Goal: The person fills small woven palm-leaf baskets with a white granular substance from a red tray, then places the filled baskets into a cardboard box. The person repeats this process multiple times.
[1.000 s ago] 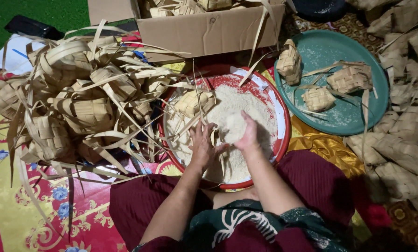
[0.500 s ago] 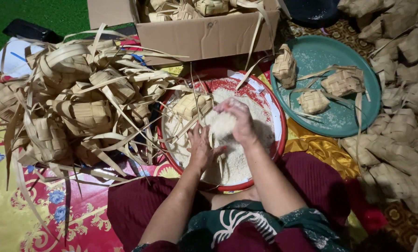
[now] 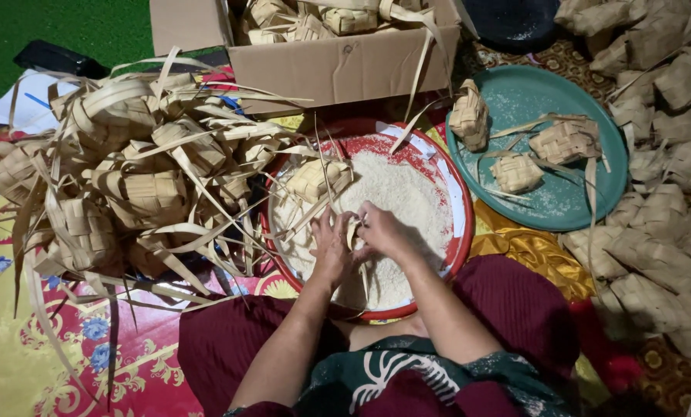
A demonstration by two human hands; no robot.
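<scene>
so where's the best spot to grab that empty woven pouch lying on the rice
Probably by its squat woven body, pinched across the flat faces, coming from the near side where the hands are. The long loose leaf strips trailing off it would likely slip or bend. It lies flat on the rice.

The scene is viewed by a single head-worn camera, aimed steeply down over the person's lap from close range. The red tray of rice (image 3: 457, 232) is held at frame centre, the forearms entering from the bottom edge. A cardboard box (image 3: 338, 69) is seen at the top, a teal plate (image 3: 577, 205) at the right.
</scene>
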